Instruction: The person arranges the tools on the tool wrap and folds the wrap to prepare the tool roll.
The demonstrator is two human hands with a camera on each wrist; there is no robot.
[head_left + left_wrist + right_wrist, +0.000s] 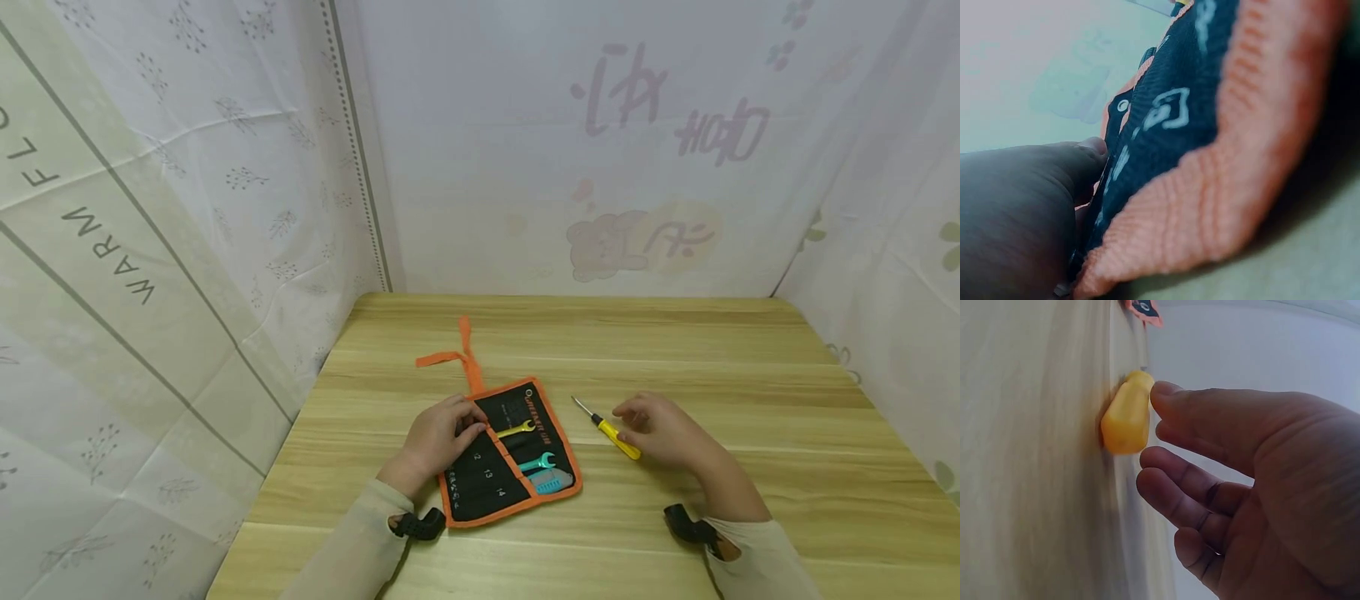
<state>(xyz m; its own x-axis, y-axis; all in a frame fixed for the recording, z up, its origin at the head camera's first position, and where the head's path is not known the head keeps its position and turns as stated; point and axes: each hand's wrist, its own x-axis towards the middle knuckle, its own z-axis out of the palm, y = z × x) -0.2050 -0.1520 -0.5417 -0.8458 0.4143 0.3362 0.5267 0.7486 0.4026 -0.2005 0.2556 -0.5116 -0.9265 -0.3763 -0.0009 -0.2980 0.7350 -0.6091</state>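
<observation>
A black tool pouch with orange trim lies unfolded on the table. Yellow and teal open-end wrenches stick out of its pockets, along with a grey and blue tool at the right end. My left hand pinches the pocket edge at the pouch's left part; the left wrist view shows the thumb against the black cloth. A screwdriver with a yellow handle lies right of the pouch, tip toward the far left. Beside its handle, my right hand hovers with loosely bent fingers, holding nothing.
Orange tie straps extend from the pouch's far edge across the wooden table. Printed fabric curtains stand behind the table and along both sides. A black wrist mount sits on each forearm.
</observation>
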